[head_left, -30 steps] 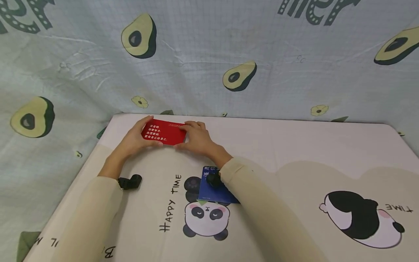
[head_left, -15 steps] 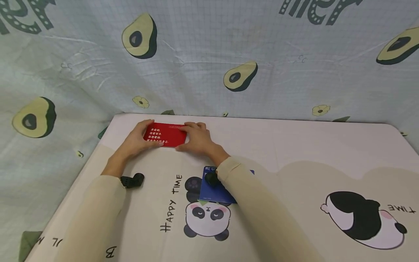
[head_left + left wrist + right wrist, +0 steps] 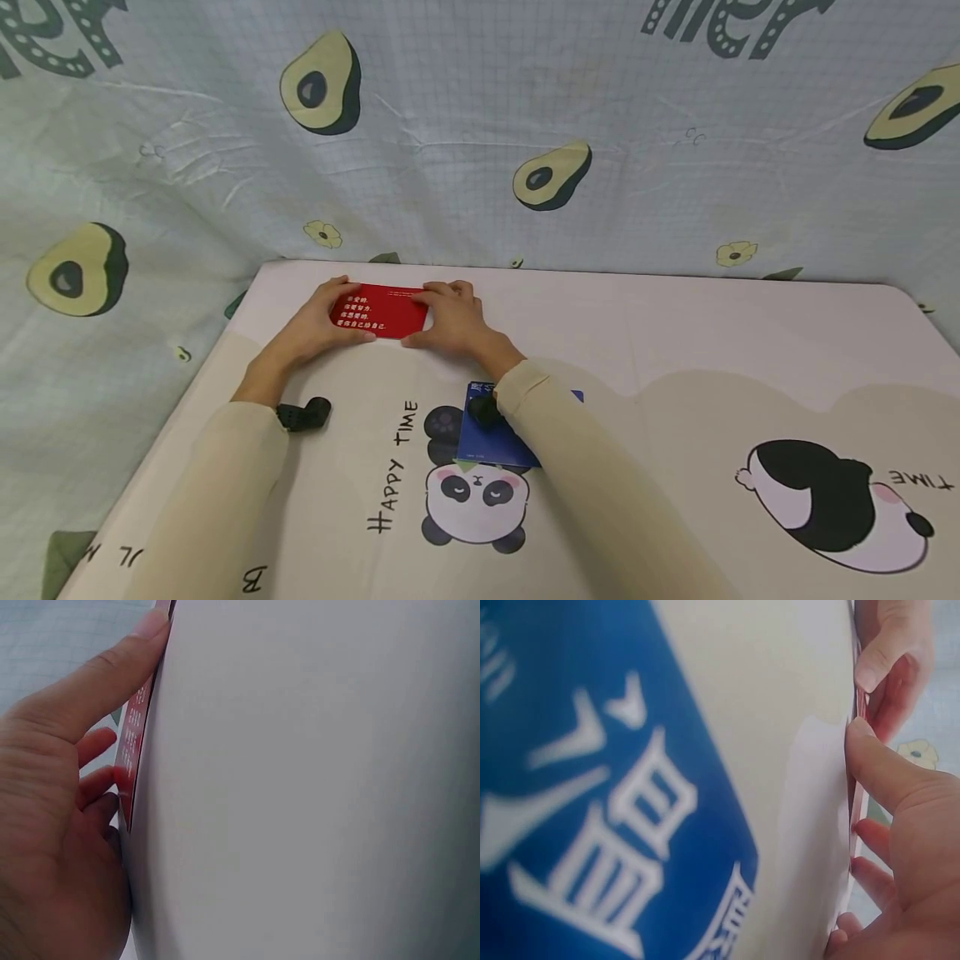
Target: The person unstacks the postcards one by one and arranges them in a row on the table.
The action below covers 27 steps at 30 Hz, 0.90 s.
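A thin red booklet [image 3: 378,311] with white Chinese lettering lies near the far left edge of the table, flat as far as I can tell. My left hand [image 3: 311,327] holds its left end, thumb along the near edge. At the right end my right hand [image 3: 453,323] grips it between thumb and fingers. From the left wrist, the booklet [image 3: 133,735] shows as a narrow red strip beside the left hand [image 3: 52,802]. The right wrist view catches the right hand [image 3: 907,840] with its thumb on the near edge; the left thumb is just beyond.
Under my right forearm lies a blue book or booklet [image 3: 480,437] with white characters, partly hidden by the sleeve. The table [image 3: 637,492] has a printed cover with a panda and lettering. Behind it hangs an avocado-patterned cloth [image 3: 450,108].
The red booklet and both hands have shifted slightly toward me, and the booklet sits straighter and lower than before. Both hands keep their hold. The blue booklet stays in place.
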Available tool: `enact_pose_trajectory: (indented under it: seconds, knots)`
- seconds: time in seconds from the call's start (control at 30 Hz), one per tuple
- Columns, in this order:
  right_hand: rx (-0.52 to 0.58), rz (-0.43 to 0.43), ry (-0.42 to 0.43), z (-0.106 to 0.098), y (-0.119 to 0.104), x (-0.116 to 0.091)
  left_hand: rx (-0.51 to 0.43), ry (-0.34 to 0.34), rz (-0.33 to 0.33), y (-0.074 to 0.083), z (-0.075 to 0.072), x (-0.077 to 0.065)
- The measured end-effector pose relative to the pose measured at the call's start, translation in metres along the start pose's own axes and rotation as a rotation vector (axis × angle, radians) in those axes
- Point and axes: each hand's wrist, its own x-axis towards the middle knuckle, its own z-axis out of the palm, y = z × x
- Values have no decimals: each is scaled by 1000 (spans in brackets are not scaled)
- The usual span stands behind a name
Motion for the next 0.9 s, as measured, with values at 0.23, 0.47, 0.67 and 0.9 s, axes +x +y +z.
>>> enact_pose_trajectory:
  seconds: [0.23,0.47,0.67,0.9]
  knots:
    - [-3,5,-19,-1,-1,-1,16,-21,-17,2,0,0]
    - [2,6,-22,-1,-1,-1,15,-30,-27,3,0,0]
    - [0,6,-28,-2,-2,-2,7,-31,-32,3,-1,1]
    - [-3,13,-31,-2,-2,-3,10,-30,-30,3,0,0]
